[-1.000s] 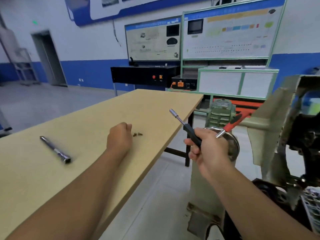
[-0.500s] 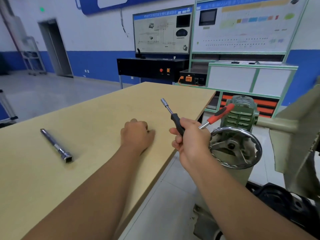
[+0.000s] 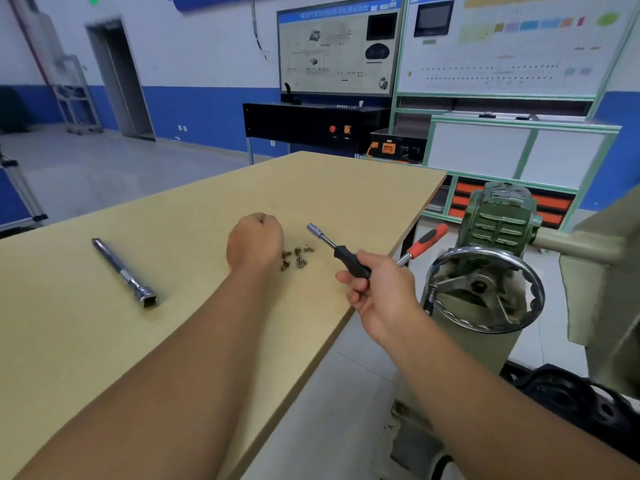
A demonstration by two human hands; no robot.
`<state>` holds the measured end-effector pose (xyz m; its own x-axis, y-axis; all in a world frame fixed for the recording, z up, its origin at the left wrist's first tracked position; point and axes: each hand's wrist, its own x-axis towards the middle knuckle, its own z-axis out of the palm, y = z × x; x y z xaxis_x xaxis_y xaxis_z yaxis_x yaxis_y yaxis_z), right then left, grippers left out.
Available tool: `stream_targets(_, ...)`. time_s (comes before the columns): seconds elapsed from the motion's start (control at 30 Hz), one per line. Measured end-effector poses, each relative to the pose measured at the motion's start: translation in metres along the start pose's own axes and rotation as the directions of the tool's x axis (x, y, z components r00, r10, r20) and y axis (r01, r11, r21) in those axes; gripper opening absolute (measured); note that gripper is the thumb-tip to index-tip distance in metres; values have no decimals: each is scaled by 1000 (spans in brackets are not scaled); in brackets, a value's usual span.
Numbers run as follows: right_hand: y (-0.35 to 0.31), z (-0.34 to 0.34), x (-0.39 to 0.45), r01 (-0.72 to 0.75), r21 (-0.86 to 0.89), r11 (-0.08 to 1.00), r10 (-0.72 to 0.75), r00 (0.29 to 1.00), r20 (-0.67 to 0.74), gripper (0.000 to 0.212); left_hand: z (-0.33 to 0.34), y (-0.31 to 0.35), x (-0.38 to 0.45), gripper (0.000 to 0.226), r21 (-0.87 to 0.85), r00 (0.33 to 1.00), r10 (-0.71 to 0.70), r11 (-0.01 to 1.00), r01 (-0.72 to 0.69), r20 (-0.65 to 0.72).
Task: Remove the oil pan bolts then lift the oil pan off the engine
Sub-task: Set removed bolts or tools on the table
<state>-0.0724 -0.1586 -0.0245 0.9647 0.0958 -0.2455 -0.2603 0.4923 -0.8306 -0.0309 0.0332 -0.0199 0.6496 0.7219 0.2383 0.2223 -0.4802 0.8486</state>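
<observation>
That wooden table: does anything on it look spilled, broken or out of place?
Nothing stands out. On the table, a few loose bolts lie clustered beside the left hand, and a metal extension bar lies flat, apart from them. No damage shows.

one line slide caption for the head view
Left hand fisted beside loose bolts on the table; right hand grips a nut driver.

walls: white over blue | floor: grey | doorway left | display boards right
</observation>
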Motion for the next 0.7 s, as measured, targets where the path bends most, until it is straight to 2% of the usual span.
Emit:
stream_targets(0.07,-4,-3,1,-32,-14,999,32,999,26,14,-16,-5,12,29,-199,991,-132,972,125,-22)
stream_targets(0.17,-7,-10,0,-40,-29,999,43,996,75,20,-25,-9,16,22,-262,985,-168,953,149,-50)
stream_targets(0.3,-9,-30,-12,-44,-32,998,47,995,82,22,-20,-12,10,21,-175,999,-49,983,45,-20)
stream_targets(0.37,-15,-44,-23,-39,-31,999,42,997,70,22,-22,-13,4,26,-120,998,29,992,-35,-50)
stream_targets(0.47,-30,-72,-46,6,-33,999,-4,998,57,18,-26,5,-15,25,71,941,318,947,-312,-111)
stream_targets(0.53,-44,-94,-62,61,-39,997,-60,998,38,17,-21,34,-44,21,64,857,515,855,-515,14)
stream_targets(0.6,-59,-118,-78,130,-31,991,-130,992,5,16,-6,64,-87,21,-76,802,573,819,-569,169)
stream_targets(0.63,-67,-129,-87,164,-23,986,-165,986,-12,15,4,79,-112,22,-157,802,546,838,-523,243)
stream_targets(0.7,-83,-153,-103,233,-17,972,-234,971,-51,11,29,108,-166,24,-332,814,398,904,-270,423)
